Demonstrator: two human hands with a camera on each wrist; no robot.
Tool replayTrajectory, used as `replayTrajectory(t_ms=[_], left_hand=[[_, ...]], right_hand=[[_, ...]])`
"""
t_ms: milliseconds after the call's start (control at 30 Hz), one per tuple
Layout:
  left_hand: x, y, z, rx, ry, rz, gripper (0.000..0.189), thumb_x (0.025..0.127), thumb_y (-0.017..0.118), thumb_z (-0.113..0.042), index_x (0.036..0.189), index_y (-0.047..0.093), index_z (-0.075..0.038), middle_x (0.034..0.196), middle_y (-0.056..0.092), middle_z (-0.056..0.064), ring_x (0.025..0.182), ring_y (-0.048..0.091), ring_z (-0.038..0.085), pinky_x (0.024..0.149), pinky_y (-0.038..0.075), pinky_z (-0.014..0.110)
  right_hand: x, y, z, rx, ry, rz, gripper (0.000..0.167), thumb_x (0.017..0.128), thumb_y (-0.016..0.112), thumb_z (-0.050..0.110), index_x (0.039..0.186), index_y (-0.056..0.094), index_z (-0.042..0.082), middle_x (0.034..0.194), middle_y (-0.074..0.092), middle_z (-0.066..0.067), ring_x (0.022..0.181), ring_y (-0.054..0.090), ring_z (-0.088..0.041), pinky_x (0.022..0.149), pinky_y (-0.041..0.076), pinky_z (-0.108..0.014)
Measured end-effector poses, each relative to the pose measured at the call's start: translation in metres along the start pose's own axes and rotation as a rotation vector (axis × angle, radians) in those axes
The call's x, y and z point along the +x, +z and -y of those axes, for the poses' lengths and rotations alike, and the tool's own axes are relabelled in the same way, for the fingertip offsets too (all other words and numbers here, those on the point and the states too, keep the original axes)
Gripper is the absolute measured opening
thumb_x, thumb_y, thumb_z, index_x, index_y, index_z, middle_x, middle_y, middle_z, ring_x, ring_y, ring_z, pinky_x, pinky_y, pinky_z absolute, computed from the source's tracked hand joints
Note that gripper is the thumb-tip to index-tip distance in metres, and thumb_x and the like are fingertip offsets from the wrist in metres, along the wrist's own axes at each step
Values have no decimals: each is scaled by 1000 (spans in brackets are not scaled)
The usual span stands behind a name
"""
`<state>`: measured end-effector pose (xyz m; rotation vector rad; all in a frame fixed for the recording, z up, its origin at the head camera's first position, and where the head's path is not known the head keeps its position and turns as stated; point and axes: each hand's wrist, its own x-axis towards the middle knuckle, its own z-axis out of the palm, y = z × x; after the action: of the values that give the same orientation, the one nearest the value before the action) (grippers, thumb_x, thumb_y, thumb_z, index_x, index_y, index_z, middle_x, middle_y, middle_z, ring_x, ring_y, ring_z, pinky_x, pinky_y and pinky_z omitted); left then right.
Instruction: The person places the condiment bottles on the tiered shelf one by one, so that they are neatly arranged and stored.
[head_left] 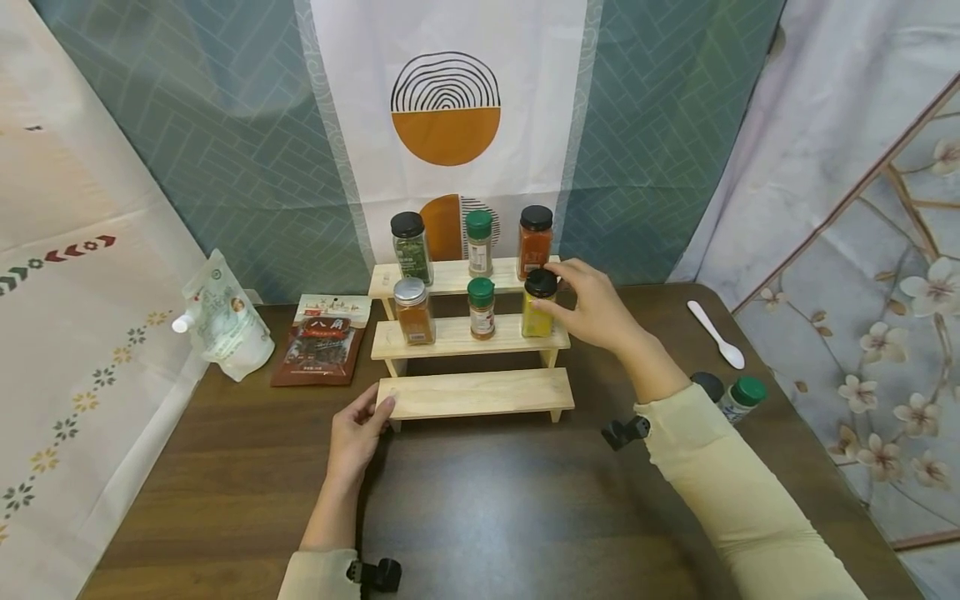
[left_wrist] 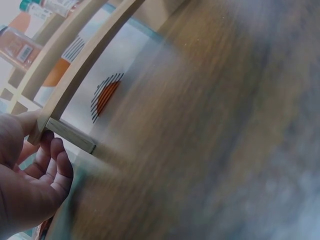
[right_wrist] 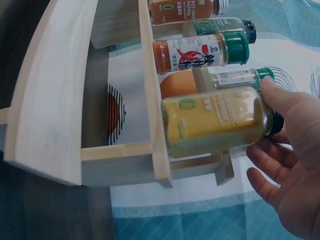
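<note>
My right hand (head_left: pixel 596 308) holds a jar of yellow spice (head_left: pixel 537 320) near its black cap, thumb and fingers on either side. The jar stands at the right end of the middle tier of a three-step wooden rack (head_left: pixel 480 394). In the right wrist view its yellow contents (right_wrist: pixel 210 122) show through clear glass. My left hand (head_left: pixel 355 435) grips the left end of the lowest tier, thumb on top and fingers curled beneath, as the left wrist view shows too. On the middle tier also stand a silver-capped jar (head_left: pixel 416 317) and a small green-capped bottle (head_left: pixel 482 315).
The top tier bears a black-capped herb jar (head_left: pixel 412 254), a green-capped bottle (head_left: pixel 479 250) and a red spice jar (head_left: pixel 535 248). Leftward are a brown packet (head_left: pixel 318 346) and a white spouted pouch (head_left: pixel 232 321). A white spoon (head_left: pixel 716 333) and a green-capped bottle (head_left: pixel 742 398) lie rightward.
</note>
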<state>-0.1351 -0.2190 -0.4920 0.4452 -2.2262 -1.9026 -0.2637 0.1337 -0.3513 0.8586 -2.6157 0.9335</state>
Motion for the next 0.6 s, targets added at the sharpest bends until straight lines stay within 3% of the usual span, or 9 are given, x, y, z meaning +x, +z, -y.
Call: replayTrajectory(t_ms=[167, 233, 600], left_hand=[[-1, 0, -2, 3, -1, -3, 48, 96, 72, -18, 139, 59, 2, 87, 63, 7, 72, 59, 12, 65, 53, 21], [2, 1, 7, 3, 16, -12, 49, 96, 73, -21, 138, 60, 0, 87, 63, 7, 71, 59, 10, 63, 52, 20], [3, 1, 9, 18, 13, -19, 49, 96, 73, -20, 139, 60, 0, 91, 63, 11, 72, 60, 10, 64, 52, 19]], right_hand=[[-13, 0, -11, 5, -9, -31, 64, 90, 80, 26, 141, 54, -3, 126, 61, -18, 105, 62, -34, 93, 48, -53], [-19, -1, -16, -1, -10, -32, 62, 91, 79, 25, 141, 54, -3, 125, 61, -18, 105, 61, -34, 93, 48, -53], [-51, -15, -43, -29, -9, 32, 55, 92, 78, 21, 138, 56, -1, 114, 66, -17, 104, 62, -35, 89, 50, -55]])
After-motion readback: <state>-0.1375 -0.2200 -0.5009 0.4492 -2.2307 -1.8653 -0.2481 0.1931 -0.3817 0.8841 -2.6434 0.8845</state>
